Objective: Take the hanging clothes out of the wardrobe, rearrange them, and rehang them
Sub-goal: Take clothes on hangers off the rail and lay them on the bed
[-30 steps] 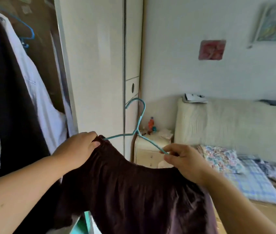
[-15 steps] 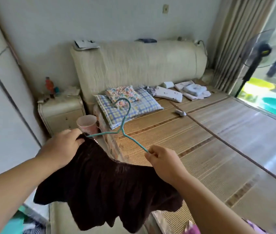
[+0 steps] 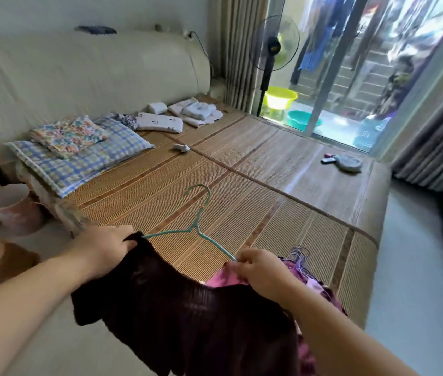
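A dark brown garment hangs on a thin teal hanger, held over the near edge of the bed. My left hand grips the garment's left end where the hanger arm enters it. At the other end, my right hand pinches the right hanger arm and the cloth. Beneath my right hand lies a pink-purple garment with several hanger hooks sticking out. The wardrobe is out of view.
The bed has a bamboo mat, a checked pillow, folded white cloths and small items. A pink bin stands at the left. A standing fan and curtains flank the glass door.
The view has swung right from the wardrobe to the bed. Both hands still hold the dark garment on its hanger and now hold it lower, over the bed's near edge.
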A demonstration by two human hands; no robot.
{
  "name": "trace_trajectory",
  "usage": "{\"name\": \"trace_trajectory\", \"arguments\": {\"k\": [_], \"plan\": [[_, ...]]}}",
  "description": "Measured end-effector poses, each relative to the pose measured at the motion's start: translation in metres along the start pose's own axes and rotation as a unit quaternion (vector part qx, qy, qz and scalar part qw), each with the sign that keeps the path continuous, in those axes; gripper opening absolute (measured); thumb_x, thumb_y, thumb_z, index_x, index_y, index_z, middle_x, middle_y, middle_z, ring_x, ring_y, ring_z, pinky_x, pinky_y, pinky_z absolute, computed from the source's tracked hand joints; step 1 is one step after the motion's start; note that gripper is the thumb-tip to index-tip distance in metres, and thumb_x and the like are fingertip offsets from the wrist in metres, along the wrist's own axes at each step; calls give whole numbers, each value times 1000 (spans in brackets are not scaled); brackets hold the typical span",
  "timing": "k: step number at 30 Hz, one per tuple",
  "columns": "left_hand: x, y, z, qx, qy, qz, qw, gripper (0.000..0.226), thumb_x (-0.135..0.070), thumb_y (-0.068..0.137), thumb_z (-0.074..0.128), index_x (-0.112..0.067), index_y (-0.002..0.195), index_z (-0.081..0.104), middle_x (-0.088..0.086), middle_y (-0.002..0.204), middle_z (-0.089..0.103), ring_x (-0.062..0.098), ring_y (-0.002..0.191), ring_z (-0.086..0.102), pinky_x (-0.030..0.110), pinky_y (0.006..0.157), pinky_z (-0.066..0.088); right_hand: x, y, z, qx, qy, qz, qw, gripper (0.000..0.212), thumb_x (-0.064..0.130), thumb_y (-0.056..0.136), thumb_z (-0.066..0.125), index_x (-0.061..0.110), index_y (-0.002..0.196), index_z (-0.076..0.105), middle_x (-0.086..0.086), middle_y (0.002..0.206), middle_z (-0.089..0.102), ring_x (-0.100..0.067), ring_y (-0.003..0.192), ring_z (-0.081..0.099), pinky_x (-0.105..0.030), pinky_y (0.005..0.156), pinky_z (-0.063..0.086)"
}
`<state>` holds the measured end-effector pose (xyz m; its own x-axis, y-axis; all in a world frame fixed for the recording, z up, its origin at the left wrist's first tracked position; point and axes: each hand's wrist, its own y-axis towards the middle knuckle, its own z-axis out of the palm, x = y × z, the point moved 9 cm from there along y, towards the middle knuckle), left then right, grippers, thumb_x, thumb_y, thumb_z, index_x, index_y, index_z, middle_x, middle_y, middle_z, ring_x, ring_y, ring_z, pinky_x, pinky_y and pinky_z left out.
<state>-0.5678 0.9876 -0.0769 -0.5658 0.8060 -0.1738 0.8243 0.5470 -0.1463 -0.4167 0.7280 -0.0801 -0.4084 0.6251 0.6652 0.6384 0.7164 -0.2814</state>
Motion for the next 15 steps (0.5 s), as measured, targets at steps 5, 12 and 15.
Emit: {"name": "trace_trajectory", "arguments": {"k": [5, 12, 15], "plan": [[-89, -24, 37, 89, 23, 28, 995, 14, -44, 93, 45, -33, 88, 52, -11, 92, 61, 16, 96, 58, 30, 79, 43, -72, -63, -31, 43, 40, 56, 997, 23, 28, 87, 62, 23, 65, 61, 8, 68, 64, 1, 53, 49, -15, 53, 36], [-186, -39, 76, 173, 58, 90, 979, 18, -41, 94, 49, -30, 105, 59, -8, 115, 62, 12, 106, 55, 23, 83, 39, -158, -125, -62, 50, 74, 134, 987, 20, 33, 83, 67, 21, 67, 63, 10, 67, 64, -2, 60, 55, -20, 60, 41], [-213, -29, 80, 159, 27, 94, 983, 11, -42, 92, 49, -34, 92, 56, -10, 97, 62, 12, 94, 56, 27, 78, 41, -182, -126, -82, 5, 51, 134, 990, 22, 33, 84, 65, 24, 64, 63, 13, 60, 61, 4, 51, 51, -15, 51, 39]]}}
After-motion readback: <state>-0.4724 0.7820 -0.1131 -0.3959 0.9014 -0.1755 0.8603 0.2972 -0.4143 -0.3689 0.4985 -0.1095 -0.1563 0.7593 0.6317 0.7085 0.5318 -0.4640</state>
